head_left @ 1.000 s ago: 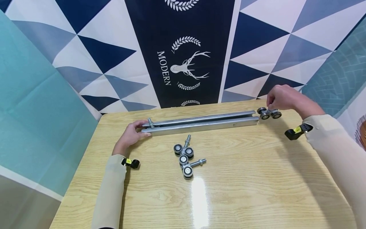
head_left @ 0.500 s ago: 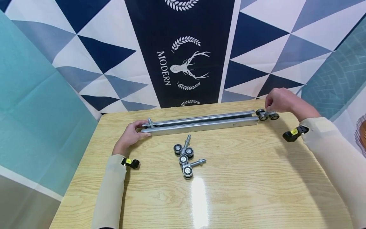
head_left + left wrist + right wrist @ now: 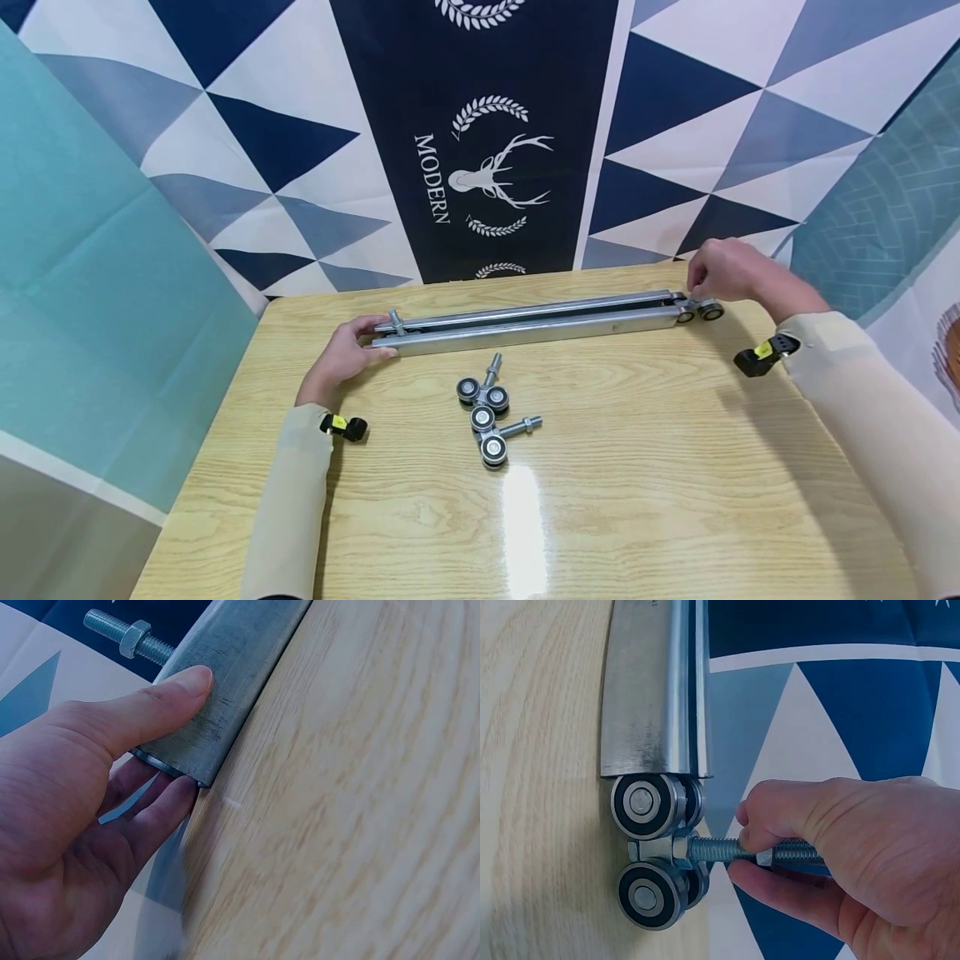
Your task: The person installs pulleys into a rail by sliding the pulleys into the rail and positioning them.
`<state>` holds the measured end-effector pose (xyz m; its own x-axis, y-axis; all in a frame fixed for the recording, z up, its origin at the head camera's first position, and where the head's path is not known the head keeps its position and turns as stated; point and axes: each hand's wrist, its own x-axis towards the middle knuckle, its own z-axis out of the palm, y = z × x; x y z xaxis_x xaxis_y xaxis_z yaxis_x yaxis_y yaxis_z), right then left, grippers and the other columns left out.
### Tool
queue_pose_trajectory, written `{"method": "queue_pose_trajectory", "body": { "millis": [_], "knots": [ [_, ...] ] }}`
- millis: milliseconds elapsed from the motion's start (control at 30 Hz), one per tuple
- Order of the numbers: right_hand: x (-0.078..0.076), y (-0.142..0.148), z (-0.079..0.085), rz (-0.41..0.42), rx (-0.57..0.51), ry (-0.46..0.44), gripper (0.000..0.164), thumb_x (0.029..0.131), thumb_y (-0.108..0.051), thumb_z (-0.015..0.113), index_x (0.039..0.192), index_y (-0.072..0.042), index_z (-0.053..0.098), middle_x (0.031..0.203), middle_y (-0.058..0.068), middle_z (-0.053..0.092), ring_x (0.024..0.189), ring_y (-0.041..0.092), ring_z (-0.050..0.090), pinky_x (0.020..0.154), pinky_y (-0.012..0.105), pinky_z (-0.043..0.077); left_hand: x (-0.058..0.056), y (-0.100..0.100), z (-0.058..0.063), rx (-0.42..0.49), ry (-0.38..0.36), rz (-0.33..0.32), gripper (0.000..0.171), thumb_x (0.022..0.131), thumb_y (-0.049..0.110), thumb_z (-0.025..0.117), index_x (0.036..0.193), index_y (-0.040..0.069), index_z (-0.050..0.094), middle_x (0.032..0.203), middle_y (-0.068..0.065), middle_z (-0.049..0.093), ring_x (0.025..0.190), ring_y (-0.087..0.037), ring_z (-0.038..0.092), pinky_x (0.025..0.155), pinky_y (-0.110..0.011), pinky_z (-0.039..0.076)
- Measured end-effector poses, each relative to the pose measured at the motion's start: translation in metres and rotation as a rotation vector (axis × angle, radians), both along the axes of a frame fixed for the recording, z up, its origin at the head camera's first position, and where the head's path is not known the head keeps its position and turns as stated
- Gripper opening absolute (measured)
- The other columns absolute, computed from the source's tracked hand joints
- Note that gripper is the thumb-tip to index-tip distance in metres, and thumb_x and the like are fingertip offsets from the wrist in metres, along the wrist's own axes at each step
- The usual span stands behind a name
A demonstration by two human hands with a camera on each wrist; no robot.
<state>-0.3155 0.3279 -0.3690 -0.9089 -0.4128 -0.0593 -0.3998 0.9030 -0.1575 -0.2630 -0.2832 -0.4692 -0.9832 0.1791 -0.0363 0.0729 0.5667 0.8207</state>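
A long metal track (image 3: 525, 331) with a slot along its top lies across the back of the table. My left hand (image 3: 348, 354) grips its left end, thumb on the near side wall (image 3: 225, 690). Beside that hand, a threaded bolt with a nut (image 3: 135, 639) stands up from the slot, part of a roller in the track. My right hand (image 3: 727, 271) pinches the bolt (image 3: 712, 849) of another roller trolley (image 3: 649, 806) at the track's right end. The trolley's front wheels sit at the track mouth; its rear wheels (image 3: 711, 311) are outside.
Two more roller trolleys, one upper (image 3: 483, 392) and one lower (image 3: 492, 446), lie touching on the wooden table (image 3: 637, 467) in front of the track. A patterned cloth (image 3: 480, 167) hangs behind the table's back edge.
My right hand has moved left and slightly down with the roller trolley, bringing its front wheels from beside the track to the track's right mouth. My left hand keeps its hold.
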Motion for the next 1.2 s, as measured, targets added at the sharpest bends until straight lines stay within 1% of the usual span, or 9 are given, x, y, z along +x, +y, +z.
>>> {"method": "queue_pose_trajectory", "body": {
  "millis": [200, 367, 767, 1200],
  "knots": [
    [-0.0005, -0.0019, -0.0042, 0.015, -0.007, -0.010, 0.014, 0.074, -0.004, 0.076, 0.066, -0.013, 0.071, 0.064, -0.001, 0.063, 0.058, 0.016, 0.052, 0.058, 0.034, 0.043, -0.0003, -0.0002, 0.0000, -0.001, 0.004, -0.002, 0.069, 0.080, 0.026, 0.085, 0.141, 0.011, 0.056, 0.139, -0.018, 0.058, 0.121, -0.036, 0.056, 0.107, -0.055, 0.044],
    [-0.0006, -0.0031, -0.0045, 0.015, -0.002, -0.007, 0.014, 0.074, -0.003, 0.076, 0.067, -0.013, 0.071, 0.064, -0.001, 0.063, 0.058, 0.016, 0.052, 0.058, 0.035, 0.043, 0.0003, -0.0005, 0.0010, -0.012, 0.006, 0.004, 0.068, 0.080, 0.026, 0.085, 0.140, 0.011, 0.056, 0.140, -0.018, 0.057, 0.121, -0.036, 0.055, 0.108, -0.055, 0.044],
    [0.0016, -0.0037, -0.0046, 0.021, 0.010, -0.015, 0.012, 0.074, -0.003, 0.075, 0.067, -0.012, 0.071, 0.063, -0.001, 0.062, 0.057, 0.016, 0.051, 0.058, 0.035, 0.044, -0.0004, -0.0007, -0.0006, 0.003, 0.002, -0.003, 0.068, 0.080, 0.025, 0.085, 0.141, 0.011, 0.056, 0.142, -0.018, 0.056, 0.123, -0.036, 0.055, 0.108, -0.054, 0.044],
    [0.0011, -0.0095, -0.0023, 0.074, 0.001, 0.003, 0.010, 0.074, -0.004, 0.076, 0.070, -0.013, 0.074, 0.066, -0.001, 0.067, 0.058, 0.015, 0.054, 0.058, 0.035, 0.046, -0.0013, 0.0007, 0.0007, -0.004, -0.004, 0.005, 0.067, 0.081, 0.023, 0.084, 0.140, 0.011, 0.056, 0.141, -0.018, 0.057, 0.123, -0.036, 0.055, 0.107, -0.054, 0.044]
  ]
}}
